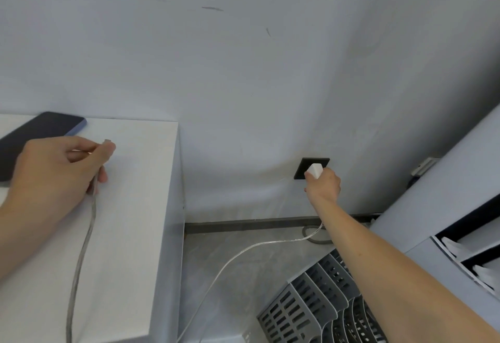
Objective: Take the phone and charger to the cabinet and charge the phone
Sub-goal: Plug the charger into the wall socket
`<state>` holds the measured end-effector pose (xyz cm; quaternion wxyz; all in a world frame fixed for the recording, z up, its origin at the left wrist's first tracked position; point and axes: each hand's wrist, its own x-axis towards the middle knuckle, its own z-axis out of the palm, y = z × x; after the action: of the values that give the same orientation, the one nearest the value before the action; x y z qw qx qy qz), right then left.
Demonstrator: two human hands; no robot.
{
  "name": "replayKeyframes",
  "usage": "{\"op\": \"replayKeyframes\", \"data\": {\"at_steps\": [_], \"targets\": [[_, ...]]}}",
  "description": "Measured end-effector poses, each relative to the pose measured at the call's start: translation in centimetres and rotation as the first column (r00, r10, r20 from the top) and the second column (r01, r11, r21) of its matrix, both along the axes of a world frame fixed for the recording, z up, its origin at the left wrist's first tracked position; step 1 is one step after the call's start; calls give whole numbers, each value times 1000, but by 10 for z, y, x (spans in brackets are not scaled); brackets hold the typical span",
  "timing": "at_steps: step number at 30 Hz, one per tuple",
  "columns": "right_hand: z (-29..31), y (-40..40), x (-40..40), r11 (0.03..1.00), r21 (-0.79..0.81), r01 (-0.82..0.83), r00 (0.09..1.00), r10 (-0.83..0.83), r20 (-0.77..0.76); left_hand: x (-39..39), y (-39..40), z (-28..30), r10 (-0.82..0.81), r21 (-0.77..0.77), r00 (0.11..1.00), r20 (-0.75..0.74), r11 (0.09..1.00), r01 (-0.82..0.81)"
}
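A dark phone (pixel 40 131) lies screen up at the back left of the white cabinet top (pixel 135 180). My left hand (pixel 56 164) rests on that top beside the phone, pinching the plug end of the silvery charger cable (pixel 81 256), which runs down over the cabinet's front. My right hand (pixel 323 183) reaches low to the wall and grips the white charger plug (pixel 315 170) against the black wall socket (pixel 303 169). The cable's other stretch (pixel 243 250) loops across the floor toward that hand.
A grey perforated file rack (pixel 319 307) stands on the floor under my right arm. A grey shelf unit (pixel 460 234) with white items fills the right side. A dark baseboard (pixel 243 225) runs along the wall, with a coiled dark cord (pixel 313 237) by it.
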<state>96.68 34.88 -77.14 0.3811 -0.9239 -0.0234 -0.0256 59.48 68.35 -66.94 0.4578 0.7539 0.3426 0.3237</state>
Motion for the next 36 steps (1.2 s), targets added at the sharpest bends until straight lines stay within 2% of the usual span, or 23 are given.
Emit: {"op": "replayKeyframes", "data": {"at_steps": [9, 16, 19, 36], "targets": [[5, 2, 2, 999, -51, 9, 1000, -10, -18, 5, -23, 10, 63, 84, 998, 10, 994, -63], [9, 0, 1, 981, -192, -18, 1000, 16, -10, 6, -32, 17, 80, 78, 997, 11, 994, -81], [6, -1, 0, 982, -184, -34, 999, 28, -40, 6, -35, 19, 93, 76, 996, 4, 993, -93], [10, 1, 2, 957, -276, -86, 993, 104, 51, 5, -41, 25, 104, 39, 995, 1, 994, -104]]}}
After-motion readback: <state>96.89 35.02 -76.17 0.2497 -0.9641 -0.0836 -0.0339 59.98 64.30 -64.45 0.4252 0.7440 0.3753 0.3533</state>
